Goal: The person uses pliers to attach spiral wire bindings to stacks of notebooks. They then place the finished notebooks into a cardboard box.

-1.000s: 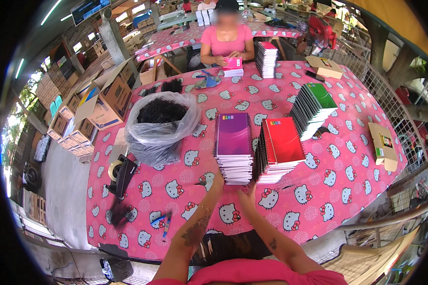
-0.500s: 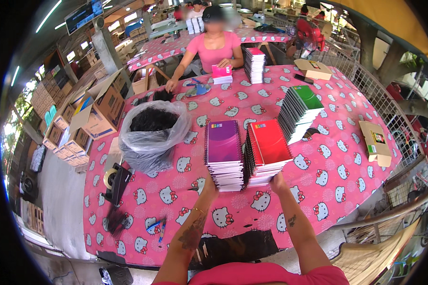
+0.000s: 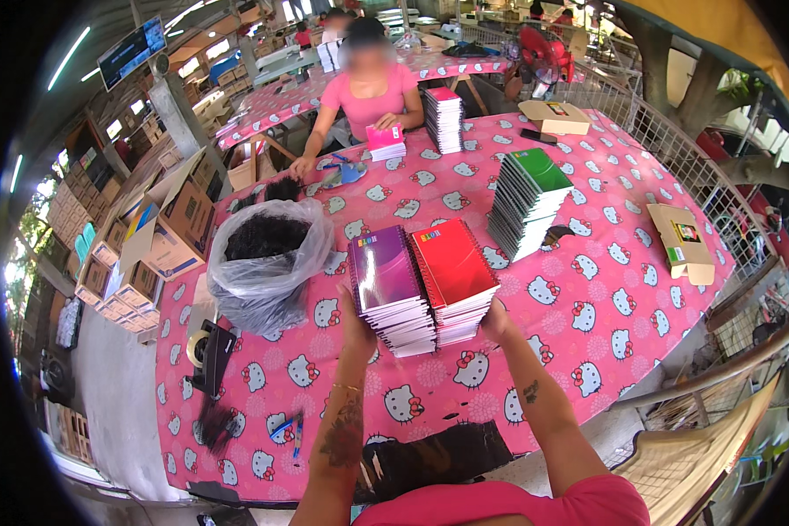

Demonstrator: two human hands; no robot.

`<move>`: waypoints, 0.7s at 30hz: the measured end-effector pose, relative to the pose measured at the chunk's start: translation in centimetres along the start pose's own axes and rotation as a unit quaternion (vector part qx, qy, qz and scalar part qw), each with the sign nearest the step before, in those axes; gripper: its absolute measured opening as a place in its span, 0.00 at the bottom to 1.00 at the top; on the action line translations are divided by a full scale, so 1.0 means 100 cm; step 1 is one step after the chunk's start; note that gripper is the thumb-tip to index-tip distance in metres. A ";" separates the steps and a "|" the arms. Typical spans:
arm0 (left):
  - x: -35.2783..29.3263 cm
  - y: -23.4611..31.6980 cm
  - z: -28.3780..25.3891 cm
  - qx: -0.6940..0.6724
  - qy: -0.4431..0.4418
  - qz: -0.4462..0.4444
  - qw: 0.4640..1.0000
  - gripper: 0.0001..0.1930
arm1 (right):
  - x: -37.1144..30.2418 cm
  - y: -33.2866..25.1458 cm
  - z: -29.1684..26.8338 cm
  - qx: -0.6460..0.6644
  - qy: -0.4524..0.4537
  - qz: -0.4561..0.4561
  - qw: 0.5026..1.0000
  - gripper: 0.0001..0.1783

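Note:
A stack of purple spiral notebooks [image 3: 384, 272] and a stack of red spiral notebooks [image 3: 454, 267] stand side by side on the pink table, their spiral bindings on the left. My left hand [image 3: 357, 324] grips the outer left side of the purple stack, its fingers partly hidden. At the outer right side of the red stack, my right hand [image 3: 494, 323] holds its lower part, fingers partly behind it. The two stacks are pressed together between my hands. Just beyond to the right stands a taller stack of green spiral notebooks [image 3: 528, 202].
A plastic bag of black spirals [image 3: 272, 254] stands left, near a tape dispenser [image 3: 212, 355] and pens [image 3: 296, 434]. Opposite, a person in pink touches small pink notebooks [image 3: 386, 142] beside a taller stack [image 3: 444, 121]. Open cardboard boxes [image 3: 688, 241] lie right; cartons [image 3: 180, 223] stand left.
The purple and red stacks have been squeezed together, closing the gap between them. My left hand has moved up along the purple stack's side. The view has shifted slightly.

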State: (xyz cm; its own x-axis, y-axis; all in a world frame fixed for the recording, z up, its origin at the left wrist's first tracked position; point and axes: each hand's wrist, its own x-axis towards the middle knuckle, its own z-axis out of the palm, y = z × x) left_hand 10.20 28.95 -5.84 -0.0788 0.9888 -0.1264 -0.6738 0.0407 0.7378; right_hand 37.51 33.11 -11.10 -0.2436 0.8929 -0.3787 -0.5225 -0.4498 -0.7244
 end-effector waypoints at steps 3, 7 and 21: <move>-0.007 0.034 0.020 0.031 -0.031 0.028 0.999 0.38 | 0.005 -0.025 0.014 -0.032 -0.006 -0.017 0.999 0.32; -0.005 0.024 0.049 0.023 -0.007 -0.038 0.999 0.40 | 0.040 -0.005 -0.017 -0.048 -0.065 -0.053 0.995 0.29; -0.013 -0.067 -0.042 0.379 -0.068 0.178 0.906 0.20 | 0.060 0.047 -0.056 0.063 -0.034 -0.017 0.997 0.30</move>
State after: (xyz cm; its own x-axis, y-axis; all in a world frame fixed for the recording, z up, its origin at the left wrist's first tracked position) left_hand 11.76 26.82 -13.40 -0.0658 0.9650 0.2538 0.0787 -0.2486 0.9654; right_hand 38.19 36.19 -20.04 -0.2760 0.9090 -0.3123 -0.6285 -0.4165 -0.6568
